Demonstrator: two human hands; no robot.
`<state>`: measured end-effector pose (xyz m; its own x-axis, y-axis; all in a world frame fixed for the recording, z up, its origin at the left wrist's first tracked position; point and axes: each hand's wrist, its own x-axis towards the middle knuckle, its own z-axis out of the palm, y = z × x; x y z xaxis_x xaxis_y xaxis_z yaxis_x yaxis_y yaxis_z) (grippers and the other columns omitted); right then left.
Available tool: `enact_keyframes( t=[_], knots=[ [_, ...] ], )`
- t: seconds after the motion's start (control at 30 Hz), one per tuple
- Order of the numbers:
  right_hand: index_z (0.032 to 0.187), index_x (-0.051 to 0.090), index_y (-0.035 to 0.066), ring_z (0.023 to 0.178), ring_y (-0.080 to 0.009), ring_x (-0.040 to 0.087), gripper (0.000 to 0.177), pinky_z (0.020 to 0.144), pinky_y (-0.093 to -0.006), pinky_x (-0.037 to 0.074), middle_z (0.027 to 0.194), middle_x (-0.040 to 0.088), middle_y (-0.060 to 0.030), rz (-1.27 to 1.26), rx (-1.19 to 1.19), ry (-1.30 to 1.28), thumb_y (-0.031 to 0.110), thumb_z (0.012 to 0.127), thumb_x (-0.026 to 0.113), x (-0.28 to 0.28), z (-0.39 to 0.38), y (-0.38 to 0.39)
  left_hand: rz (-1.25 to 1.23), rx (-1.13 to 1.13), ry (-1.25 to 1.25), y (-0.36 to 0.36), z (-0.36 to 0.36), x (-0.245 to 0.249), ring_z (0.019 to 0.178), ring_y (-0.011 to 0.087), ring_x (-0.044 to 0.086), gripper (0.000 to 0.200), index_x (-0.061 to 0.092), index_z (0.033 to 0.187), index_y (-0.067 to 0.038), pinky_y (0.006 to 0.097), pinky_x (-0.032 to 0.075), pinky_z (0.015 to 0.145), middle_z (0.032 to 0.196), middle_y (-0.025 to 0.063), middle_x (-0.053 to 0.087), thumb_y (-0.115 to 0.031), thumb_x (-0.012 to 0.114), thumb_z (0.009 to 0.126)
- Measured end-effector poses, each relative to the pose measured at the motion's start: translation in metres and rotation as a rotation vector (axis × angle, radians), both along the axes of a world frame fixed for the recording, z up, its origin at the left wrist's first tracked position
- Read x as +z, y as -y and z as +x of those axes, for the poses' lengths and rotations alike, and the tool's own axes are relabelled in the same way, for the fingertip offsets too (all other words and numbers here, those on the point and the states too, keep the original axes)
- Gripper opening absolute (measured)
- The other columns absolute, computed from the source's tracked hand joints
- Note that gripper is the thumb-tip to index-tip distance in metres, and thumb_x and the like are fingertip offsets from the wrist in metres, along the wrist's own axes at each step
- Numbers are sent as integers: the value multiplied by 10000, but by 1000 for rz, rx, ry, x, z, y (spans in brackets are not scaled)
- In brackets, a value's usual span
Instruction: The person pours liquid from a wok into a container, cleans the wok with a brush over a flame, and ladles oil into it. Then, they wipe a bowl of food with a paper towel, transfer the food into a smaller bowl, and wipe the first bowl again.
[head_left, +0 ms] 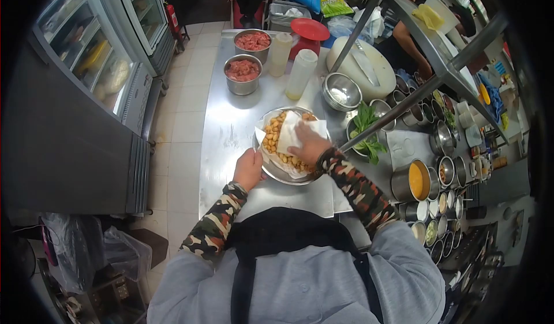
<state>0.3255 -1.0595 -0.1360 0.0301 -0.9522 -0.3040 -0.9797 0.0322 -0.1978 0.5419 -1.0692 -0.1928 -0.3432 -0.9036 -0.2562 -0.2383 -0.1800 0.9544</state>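
A round metal bowl [284,177] stands on the steel table, lined with white paper and filled with small golden-brown pieces of food [273,134]. My right hand [312,144] lies with spread fingers on a white paper sheet [288,134] on top of the food. At the bowl's left rim my left hand [248,169] is closed, its fingers pinching something at the edge. Whether that is the paper, the rim or both is hard to make out.
Two metal pots of raw meat [243,86], two squeeze bottles [301,74], stacked bowls [341,92], green leaves [365,129] and a knife on a white board [381,90] surround the bowl. A metal shelf frame [398,103] overhangs the right. Other people are at the back.
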Motion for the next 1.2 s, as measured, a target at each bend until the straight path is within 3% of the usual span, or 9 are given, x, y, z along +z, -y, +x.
enact_keyframes(
  t=[0.17, 0.43, 0.47, 0.6, 0.7, 0.83, 0.93, 1.03, 1.2],
  knots=[
    [1318, 436, 97, 1176, -294, 516, 451, 1007, -385, 396, 1356, 448, -197, -119, 218, 269, 125, 868, 463, -25, 31, -36, -129, 44, 48, -7, -6, -15, 515, 244, 632, 346, 475, 849, 70, 340, 514, 439, 692, 180, 590, -257, 434, 955],
    [1276, 442, -29, 1162, -337, 506, 444, 996, -400, 390, 1279, 489, -244, -380, 82, -94, 80, 845, 440, -62, 18, -30, 2, -7, 15, -16, -8, -6, 598, 209, 638, 310, 473, 849, 62, 310, 554, 464, 773, 154, 583, -229, 442, 952],
    [1295, 449, 10, 1075, -341, 558, 448, 929, -406, 436, 1297, 481, -236, -16, -46, 142, 109, 858, 441, -26, 29, -26, -33, 32, -7, -16, -8, -10, 575, 224, 639, 324, 472, 853, 73, 316, 549, 463, 757, 172, 590, -235, 449, 949],
    [1270, 497, 99, 965, -365, 602, 370, 918, -422, 432, 980, 647, -204, 45, 18, 379, 165, 912, 436, 4, -1, -17, 23, 23, -101, -15, -1, -10, 555, 242, 644, 334, 475, 857, 83, 325, 541, 460, 738, 185, 593, -238, 449, 947],
    [1290, 482, 69, 1021, -364, 582, 390, 943, -401, 428, 1101, 610, -215, -204, -224, 369, 176, 917, 447, 42, 9, -13, 1, 7, -29, -16, 2, -13, 551, 254, 643, 344, 477, 844, 84, 331, 539, 465, 733, 195, 594, -244, 450, 944],
    [1311, 445, 10, 1275, -359, 387, 441, 1082, -387, 310, 1331, 477, -173, -439, 128, 399, 164, 900, 491, -66, 29, -14, -150, -17, 81, -15, 2, -10, 559, 271, 642, 357, 477, 827, 84, 335, 536, 463, 740, 209, 594, -255, 456, 939],
    [1235, 526, 10, 1303, -348, 352, 385, 1102, -379, 285, 1317, 487, -172, -94, 319, 375, 141, 873, 516, -24, 24, -34, -270, -39, 205, -7, 15, -35, 587, 273, 645, 363, 482, 828, 90, 335, 538, 460, 755, 215, 596, -257, 459, 934],
    [1096, 622, 6, 1274, -324, 395, 293, 1046, -369, 352, 1298, 510, -167, -476, 366, -52, 124, 842, 537, 14, 4, -42, -45, 4, 8, -16, 15, -13, 604, 268, 647, 360, 481, 832, 92, 332, 543, 466, 776, 212, 599, -253, 458, 935],
    [940, 700, 56, 1120, -320, 506, 205, 907, -391, 430, 1191, 568, -155, -213, 1, 94, 138, 806, 569, 13, 8, -49, -23, 8, 5, -23, 15, -7, 598, 269, 650, 358, 476, 828, 91, 328, 546, 467, 779, 203, 597, -248, 454, 940]
  ],
)
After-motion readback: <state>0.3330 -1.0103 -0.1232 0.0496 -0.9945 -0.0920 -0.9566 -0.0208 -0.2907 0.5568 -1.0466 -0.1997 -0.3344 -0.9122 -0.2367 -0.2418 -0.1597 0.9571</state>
